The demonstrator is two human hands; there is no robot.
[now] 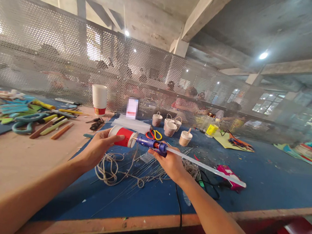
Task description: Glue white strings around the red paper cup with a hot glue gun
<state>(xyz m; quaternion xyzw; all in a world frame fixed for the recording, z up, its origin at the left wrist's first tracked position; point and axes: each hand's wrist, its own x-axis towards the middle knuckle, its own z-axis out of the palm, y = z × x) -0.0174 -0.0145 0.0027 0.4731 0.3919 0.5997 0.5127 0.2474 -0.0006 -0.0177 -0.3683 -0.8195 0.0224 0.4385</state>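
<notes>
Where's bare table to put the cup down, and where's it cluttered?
Bare: blue mat right of the pink object, out to the front edge; tan tabletop front-left, below the tool pile. Crowded: twine and wires under the left hand with the cup and right hand with the glue gun; scissors and small cups behind.
</notes>
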